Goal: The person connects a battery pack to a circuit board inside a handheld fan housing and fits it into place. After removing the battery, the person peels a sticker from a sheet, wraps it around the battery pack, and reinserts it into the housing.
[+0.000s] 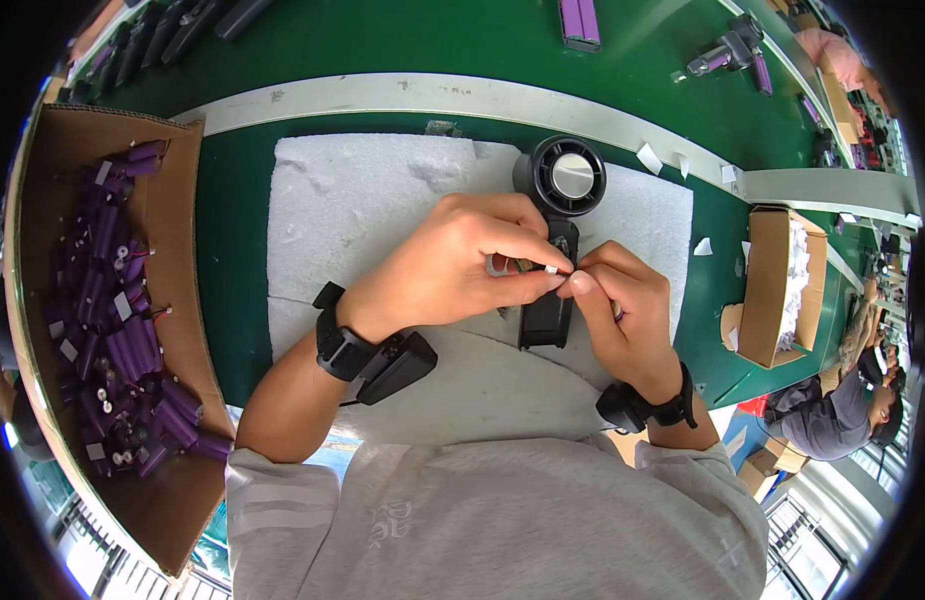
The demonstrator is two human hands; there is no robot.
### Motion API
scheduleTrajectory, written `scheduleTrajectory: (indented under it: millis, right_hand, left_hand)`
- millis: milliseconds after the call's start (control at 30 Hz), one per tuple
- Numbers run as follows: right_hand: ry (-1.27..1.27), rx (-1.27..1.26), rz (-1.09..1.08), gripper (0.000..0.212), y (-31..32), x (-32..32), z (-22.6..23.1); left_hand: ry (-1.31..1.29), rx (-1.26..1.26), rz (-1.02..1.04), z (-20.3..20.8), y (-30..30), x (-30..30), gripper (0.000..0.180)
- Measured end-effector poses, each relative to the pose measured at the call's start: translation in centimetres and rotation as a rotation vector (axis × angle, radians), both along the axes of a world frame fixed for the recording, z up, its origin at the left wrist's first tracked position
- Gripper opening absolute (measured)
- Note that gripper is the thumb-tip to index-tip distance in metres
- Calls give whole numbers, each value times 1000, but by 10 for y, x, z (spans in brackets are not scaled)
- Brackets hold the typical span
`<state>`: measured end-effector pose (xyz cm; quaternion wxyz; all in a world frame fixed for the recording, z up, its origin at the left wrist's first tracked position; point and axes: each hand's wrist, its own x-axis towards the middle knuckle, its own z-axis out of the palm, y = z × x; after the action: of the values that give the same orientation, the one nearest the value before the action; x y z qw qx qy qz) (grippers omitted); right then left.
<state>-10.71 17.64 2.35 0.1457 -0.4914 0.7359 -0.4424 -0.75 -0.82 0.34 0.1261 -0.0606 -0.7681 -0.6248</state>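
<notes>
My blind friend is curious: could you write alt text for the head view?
Someone's left hand and right hand meet at a tiny white part over a black fan on white foam. The left box holds purple batteries; the right box, white pieces.

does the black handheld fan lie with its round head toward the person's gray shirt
No, the round head of the black handheld fan lies farthest from the gray shirt, and the handle points toward it.

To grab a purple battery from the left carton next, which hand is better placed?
Probably the left hand: it is nearer the carton, on the same side of the black fan; the right hand is on the far side. Both are busy at the fan.
</notes>
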Motion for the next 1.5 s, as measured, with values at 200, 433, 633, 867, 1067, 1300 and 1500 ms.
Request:
scheduleTrajectory:
  millis: [200, 433, 633, 867, 1067, 1300, 1500]
  right_hand:
    - [-18, 52, -78, 8, -3, 4, 2]
    - [-37, 96, -42, 9, 0, 2, 0]
    - [-72, 100, -56, 11, -1, 1, 1]
    - [-51, 112, -40, 11, 1, 0, 0]
    - [-47, 136, -22, 10, 2, 1, 0]
    - [-12, 148, -35, 9, -1, 3, 1]
    - [-17, 133, -46, 10, -2, 4, -1]
  left_hand:
    - [-2, -5, 42, -1, 3, 0, 24]
    - [2, -2, 49, -2, 4, 0, 26]
    - [-34, 1, 0, 0, 0, 0, 32]
    - [-116, 201, -101, 2, -8, 2, 36]
    - [-187, 292, -91, 3, -7, 3, 35]
    - [-249, 398, -107, 4, -9, 2, 25]
    - [-277, 421, -120, 4, -11, 3, 27]
